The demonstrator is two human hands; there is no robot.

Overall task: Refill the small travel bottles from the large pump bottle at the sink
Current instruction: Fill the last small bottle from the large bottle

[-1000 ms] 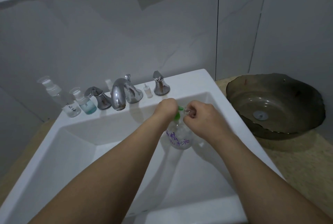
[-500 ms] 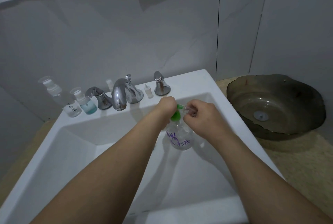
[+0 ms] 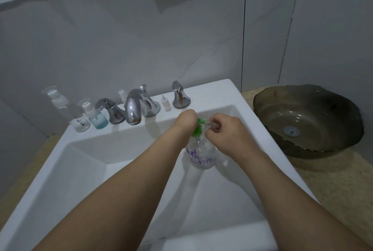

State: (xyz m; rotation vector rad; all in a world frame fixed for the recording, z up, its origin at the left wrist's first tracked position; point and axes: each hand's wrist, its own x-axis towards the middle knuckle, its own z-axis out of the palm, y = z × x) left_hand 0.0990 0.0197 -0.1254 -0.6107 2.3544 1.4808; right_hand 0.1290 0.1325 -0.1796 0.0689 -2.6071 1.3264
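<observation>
The large pump bottle point(image 3: 199, 156) stands in the white sink point(image 3: 84, 162), near its right wall, and it is clear with purple writing on its side. Its green pump head point(image 3: 197, 128) is under the left hand point(image 3: 186, 119), which is curled over the top of it and seems to press it down. The right hand point(image 3: 221, 129) is just beside the spout and pinches a small clear travel bottle point(image 3: 211, 124), with its mouth close to the nozzle. The two hands are close together, almost touching. I cannot tell how much liquid is already inside this small bottle, because the fingers hide most of it.

So I judge that the filling of one small bottle is in progress. On the back ledge of the sink, left of the chrome faucet point(image 3: 134, 109), stand two other small bottles: a tall clear bottle point(image 3: 75, 117) with only a little liquid at the bottom, and a blue bottle point(image 3: 96, 116) that is perhaps one third full. A tiny bottle point(image 3: 166, 103) stands between the faucet and the right tap handle point(image 3: 179, 96), and another is partly hidden behind the faucet. These probably are not yet refilled, so most of the task is left. A dark glass bowl point(image 3: 306, 119) lies on the worktop at the right.
</observation>
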